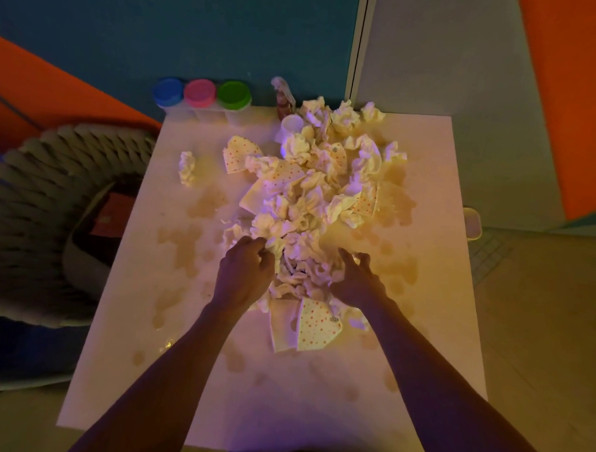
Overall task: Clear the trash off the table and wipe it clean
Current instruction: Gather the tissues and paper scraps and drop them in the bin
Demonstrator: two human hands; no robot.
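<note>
A big heap of crumpled white tissues (311, 199) and dotted paper napkins covers the middle of the white table (433, 300). My left hand (245, 271) grips tissues at the heap's near left side, fingers curled into them. My right hand (357, 279) digs into the near right side, fingers curled around crumpled paper. A folded dotted napkin (314, 325) lies between my wrists. One loose tissue ball (187, 168) sits apart at the left. Brownish spill stains (183, 244) spot the tabletop.
Three jars with blue (168, 92), pink (199, 92) and green (233, 95) lids stand at the table's far edge beside a spray bottle (284, 100) and a white cup (291, 124). A woven chair (51, 215) is left of the table. A small bin (471, 222) is at the right edge.
</note>
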